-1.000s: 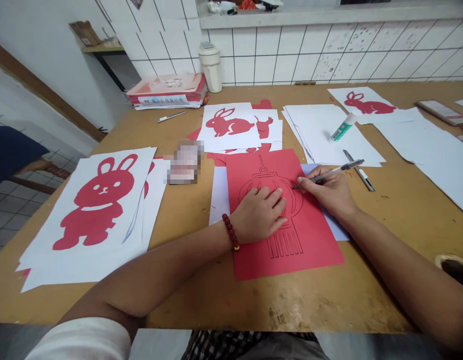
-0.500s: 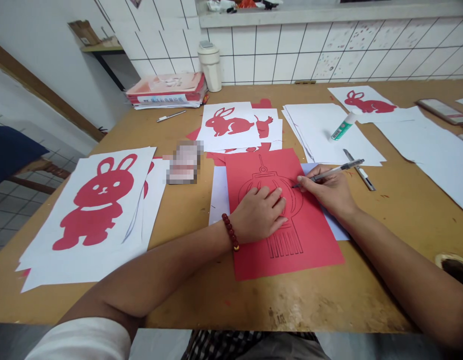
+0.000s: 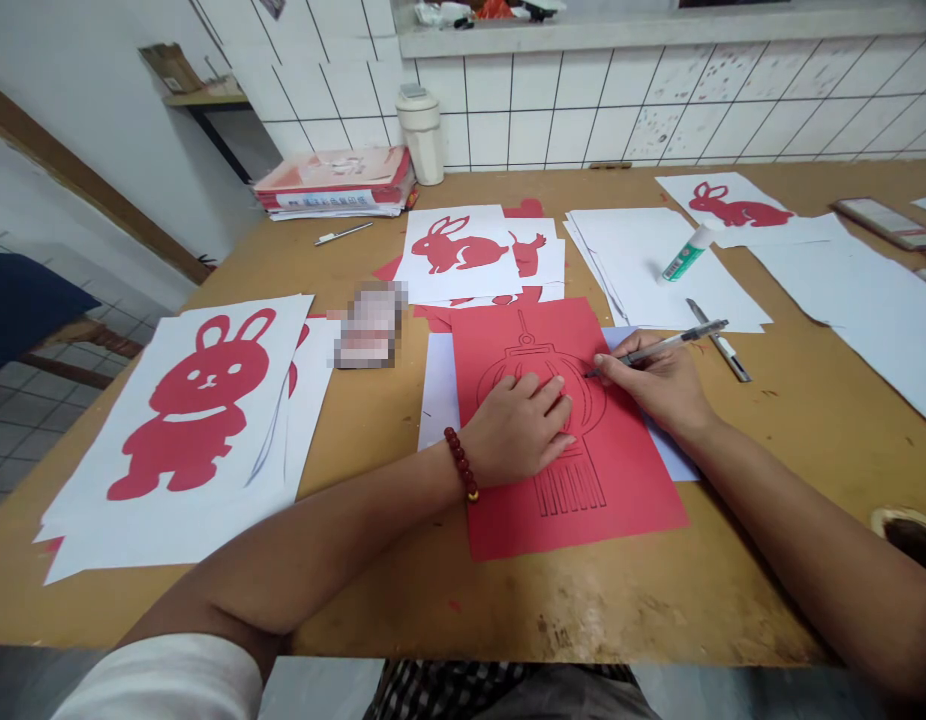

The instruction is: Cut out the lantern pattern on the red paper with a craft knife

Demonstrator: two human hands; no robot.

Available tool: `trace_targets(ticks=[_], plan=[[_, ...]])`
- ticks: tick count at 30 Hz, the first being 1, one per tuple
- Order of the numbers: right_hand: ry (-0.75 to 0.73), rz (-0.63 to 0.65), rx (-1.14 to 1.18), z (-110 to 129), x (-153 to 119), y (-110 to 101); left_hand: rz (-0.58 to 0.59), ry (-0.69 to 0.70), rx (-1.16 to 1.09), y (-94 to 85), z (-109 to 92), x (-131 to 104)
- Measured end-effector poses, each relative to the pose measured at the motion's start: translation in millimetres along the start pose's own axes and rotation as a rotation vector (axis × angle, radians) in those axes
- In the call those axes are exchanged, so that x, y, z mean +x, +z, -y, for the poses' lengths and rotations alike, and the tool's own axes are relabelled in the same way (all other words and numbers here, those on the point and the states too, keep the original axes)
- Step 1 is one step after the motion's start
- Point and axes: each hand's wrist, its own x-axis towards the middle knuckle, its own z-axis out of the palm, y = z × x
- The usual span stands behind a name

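Reaching in from the lower left of the frame, the left forearm slants up to the center, where the left hand lies palm down on the red paper sheet, fingers slightly spread and covering part of the lantern drawing. A dark red bead bracelet circles that wrist. The right forearm angles in from the lower right, its wrist near the sheet's right edge; the right hand is partly closed, pinching a gel pen between thumb and fingers, the tip at the lantern's upper right outline. The red sheet sits at the center of the frame, over pale paper that shows at both sides. Just right of the right hand lies a utility knife, and beyond it, toward the upper right, a green-and-white glue stick rests on white sheets. At the left of the frame, a red rabbit paper-cut lies on white paper.
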Motion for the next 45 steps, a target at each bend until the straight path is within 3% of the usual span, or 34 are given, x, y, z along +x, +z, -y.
trace_targets(ticks=[45], plan=[[-0.022,-0.009,-0.039,1.9,-1.5,-2.2,0.012,-0.004,0.001,-0.7,0.0,-0.2]])
